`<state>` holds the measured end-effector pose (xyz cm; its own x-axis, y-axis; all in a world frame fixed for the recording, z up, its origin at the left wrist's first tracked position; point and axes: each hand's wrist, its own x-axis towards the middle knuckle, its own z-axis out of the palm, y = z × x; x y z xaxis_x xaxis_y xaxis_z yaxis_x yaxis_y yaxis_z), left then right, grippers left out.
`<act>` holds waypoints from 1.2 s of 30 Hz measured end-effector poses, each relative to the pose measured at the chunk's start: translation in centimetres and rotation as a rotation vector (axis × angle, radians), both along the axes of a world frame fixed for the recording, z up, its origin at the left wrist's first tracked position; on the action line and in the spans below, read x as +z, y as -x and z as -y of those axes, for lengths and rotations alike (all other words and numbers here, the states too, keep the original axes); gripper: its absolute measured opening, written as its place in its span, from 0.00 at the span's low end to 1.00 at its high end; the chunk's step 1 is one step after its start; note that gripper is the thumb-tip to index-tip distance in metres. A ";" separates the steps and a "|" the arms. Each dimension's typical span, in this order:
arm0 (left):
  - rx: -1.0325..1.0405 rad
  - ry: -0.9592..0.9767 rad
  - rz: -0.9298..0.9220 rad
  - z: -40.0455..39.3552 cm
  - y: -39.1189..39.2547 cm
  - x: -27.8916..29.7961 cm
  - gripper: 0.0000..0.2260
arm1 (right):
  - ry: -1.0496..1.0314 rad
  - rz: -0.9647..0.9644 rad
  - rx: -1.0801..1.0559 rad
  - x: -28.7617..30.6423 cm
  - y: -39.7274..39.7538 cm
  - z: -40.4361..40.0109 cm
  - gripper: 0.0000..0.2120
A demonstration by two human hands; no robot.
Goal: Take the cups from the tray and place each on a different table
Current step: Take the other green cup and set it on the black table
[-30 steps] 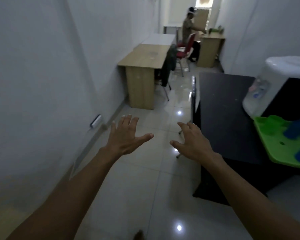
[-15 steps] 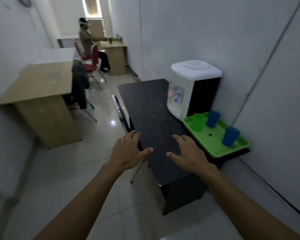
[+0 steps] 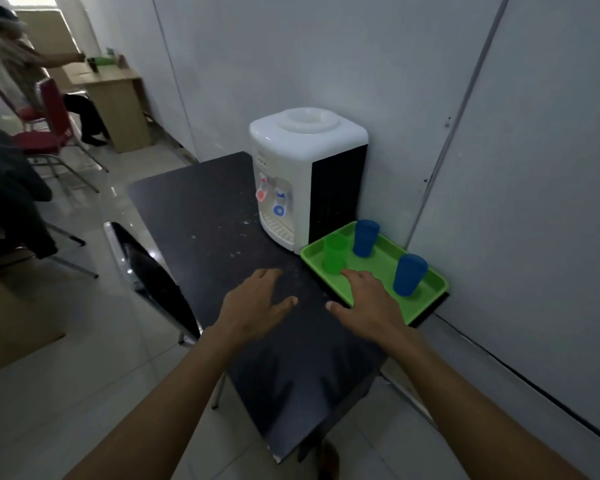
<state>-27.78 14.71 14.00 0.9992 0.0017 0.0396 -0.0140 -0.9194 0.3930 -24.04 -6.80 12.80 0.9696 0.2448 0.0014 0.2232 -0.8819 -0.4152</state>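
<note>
Three cups stand upright on a green tray (image 3: 426,292) at the right edge of the dark surface (image 3: 201,216), against the white wall: a green cup (image 3: 334,253) at the tray's near-left corner, one blue cup (image 3: 365,238) behind it toward the wall, and a second blue cup (image 3: 409,274) well apart from both, toward the tray's right end. The tray sits just beside a white water dispenser (image 3: 302,168) with a black side panel and red and blue taps.

Your right hand (image 3: 368,303) hovers palm down over the tray's near rim, fingers (image 3: 352,276) spread apart and holding nothing, the fingertips just short of the green cup; whether they touch it cannot be told. Your left hand (image 3: 253,303) is stretched over the bare, speckled dark surface, palm down, fingers (image 3: 267,273) apart and empty, thumb pointing toward your right hand. Both forearms reach in from the bottom of the frame.

A black chair (image 3: 153,278) stands tucked against the surface's left side on the glossy tiled floor (image 3: 84,375). Farther left, a dark garment (image 3: 11,202) hangs over another chair. At the far end of the room, a person (image 3: 25,64) sits on a red chair (image 3: 45,133) at a light wooden desk (image 3: 115,98), one arm stretched toward green items on it.
</note>
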 end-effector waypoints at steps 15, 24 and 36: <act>0.036 0.184 -0.149 2.7 -17.3 -7.2 0.24 | -0.098 -0.170 -0.160 -6.6 -17.4 -0.4 0.32; -0.008 0.259 -0.197 1.8 -22.2 -11.0 0.21 | -0.110 -0.112 -0.346 -9.7 -21.6 -2.6 0.38; -0.026 0.348 -0.161 0.5 -26.2 -14.2 0.20 | -0.160 -0.159 -0.450 -12.9 -24.9 -4.2 0.47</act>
<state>-1.57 14.24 -0.17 0.9924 -0.0385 -0.1166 0.0516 -0.7308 0.6806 0.85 -2.62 -0.06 0.9702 -0.1886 -0.1520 -0.2416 -0.7988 -0.5509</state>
